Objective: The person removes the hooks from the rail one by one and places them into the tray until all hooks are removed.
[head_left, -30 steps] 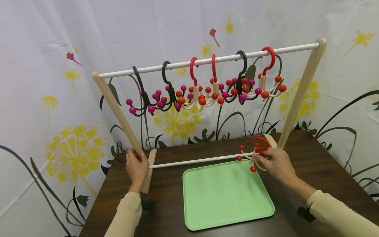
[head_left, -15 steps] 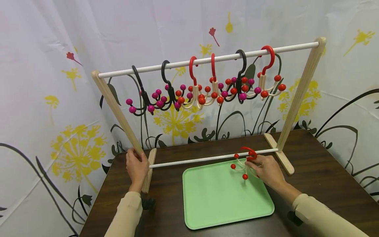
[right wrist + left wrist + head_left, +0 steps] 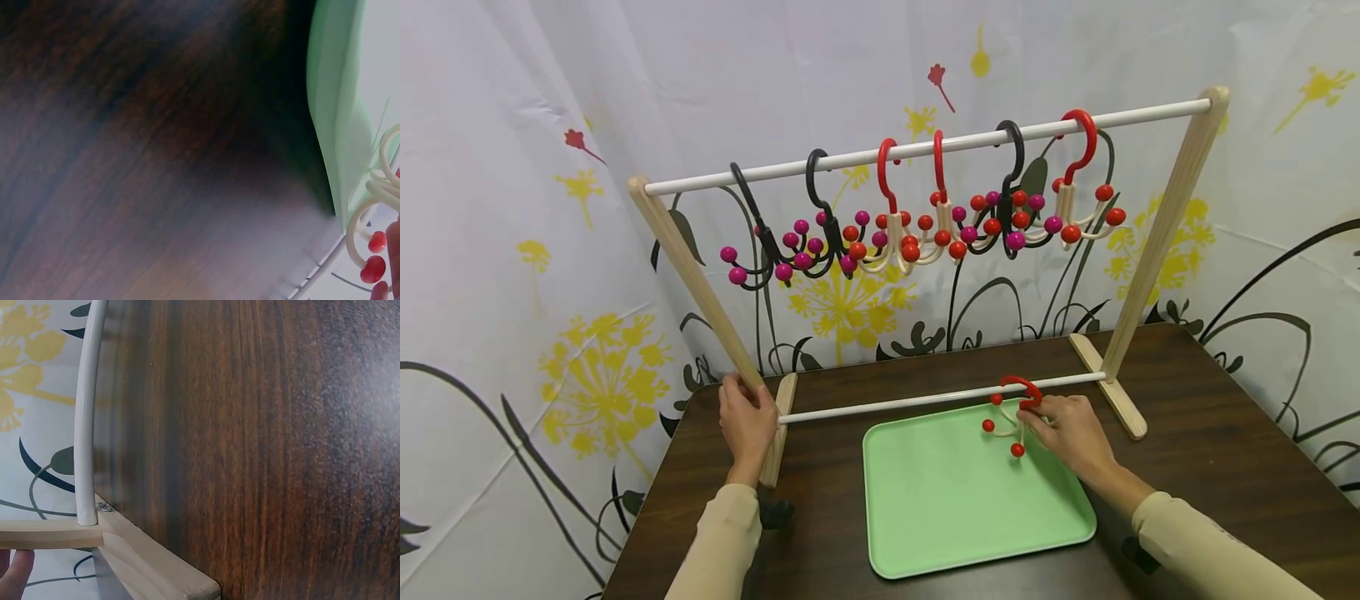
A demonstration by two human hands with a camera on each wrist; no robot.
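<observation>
My left hand (image 3: 748, 425) grips the lower part of the left wooden post (image 3: 696, 283) of a small clothes rack. In the left wrist view its fingers (image 3: 15, 575) lie against the post beside the white lower bar (image 3: 87, 419). A scarf hanger (image 3: 1032, 403), with a red hook and cream arms tipped with red balls, is pinched in my right hand (image 3: 1075, 437) over the far right part of the green tray (image 3: 970, 500). Part of that hanger is hidden by the fingers. Its red balls (image 3: 373, 269) show at the right edge of the right wrist view.
Several similar hangers, black ones (image 3: 770, 242) with magenta balls and red ones (image 3: 894, 229) with cream arms, hang on the upper white rail (image 3: 1150, 115). The rack's right foot (image 3: 1108, 387) stands on the dark wooden table (image 3: 1210, 467). A flowered curtain (image 3: 497, 250) hangs behind.
My right hand has moved left and toward me with the scarf hanger, away from the rack's right foot to over the tray. The left hand stays on the post.
</observation>
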